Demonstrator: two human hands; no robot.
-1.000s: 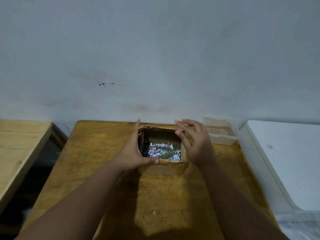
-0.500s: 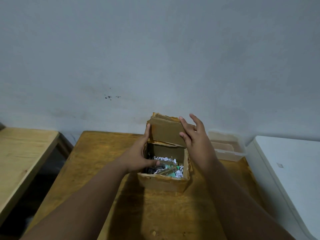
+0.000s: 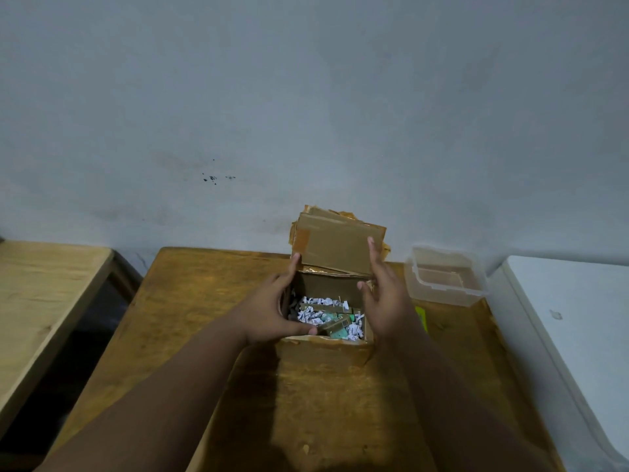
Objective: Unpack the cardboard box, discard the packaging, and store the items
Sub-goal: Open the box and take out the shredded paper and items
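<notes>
two hands flank the cardboard box at the worktop centre: left hand and right hand, each grip spread apart, flaps raised at 12 o'clock.

The brown corrugated cardboard box holds white crumpled paper shreds and small green-and-tan packets. At its 3 o'clock sits a clear, colourless plastic container on the scuffed orange-brown wooden table; a yellow-green scrap lies between them.

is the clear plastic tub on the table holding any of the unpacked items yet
No, the clear plastic tub sits empty right of the cardboard box, whose shredded paper and small items remain inside.
</notes>
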